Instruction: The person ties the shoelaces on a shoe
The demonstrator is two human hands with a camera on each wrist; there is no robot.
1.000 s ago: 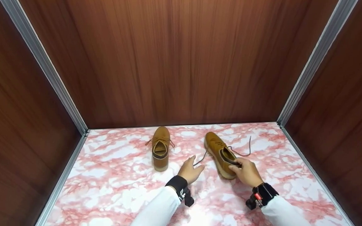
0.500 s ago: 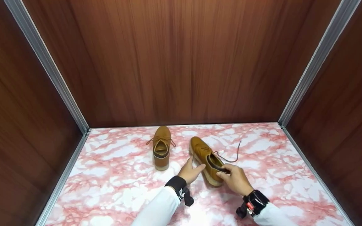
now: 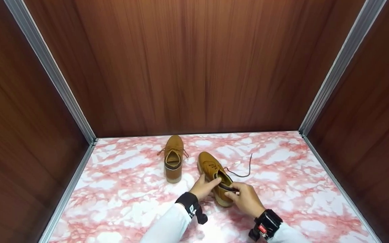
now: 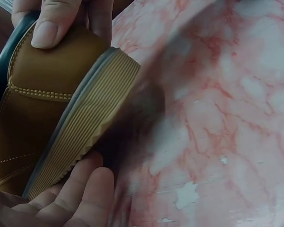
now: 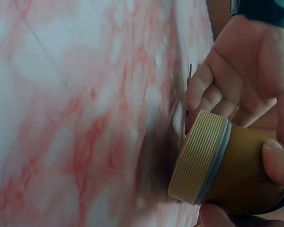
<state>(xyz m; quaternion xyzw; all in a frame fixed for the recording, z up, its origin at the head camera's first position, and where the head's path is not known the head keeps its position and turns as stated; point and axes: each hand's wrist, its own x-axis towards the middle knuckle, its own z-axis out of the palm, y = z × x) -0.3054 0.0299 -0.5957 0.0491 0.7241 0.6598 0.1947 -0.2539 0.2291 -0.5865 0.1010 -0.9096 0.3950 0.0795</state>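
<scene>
In the head view, a tan lace-up shoe (image 3: pixel 207 161) is slightly raised between both hands, toe pointing away and to the left. My right hand (image 3: pixel 248 199) pinches the heel collar, thumb outside and fingers reaching into the opening. My left hand (image 3: pixel 203 189) holds the shoe's left side, thumb near the collar; in the left wrist view its fingers (image 4: pixel 87 194) curve beneath the ribbed sole (image 4: pixel 92 113). A loose dark lace (image 3: pixel 243 176) trails from the right side. The other lace end is mostly hidden.
A matching tan shoe (image 3: pixel 173 144) stands to the left, its lace ends spread on both sides. Pink-and-white marbled tabletop (image 3: pixel 120 189) lies beneath. Wood-grain panels (image 3: pixel 194 67) with metal edge strips (image 3: pixel 59 81) enclose the back and sides.
My right hand has brought the shoe leftward and nearer to me, its loose lace trailing along. My left hand, earlier apart from the shoe, now holds its side.
</scene>
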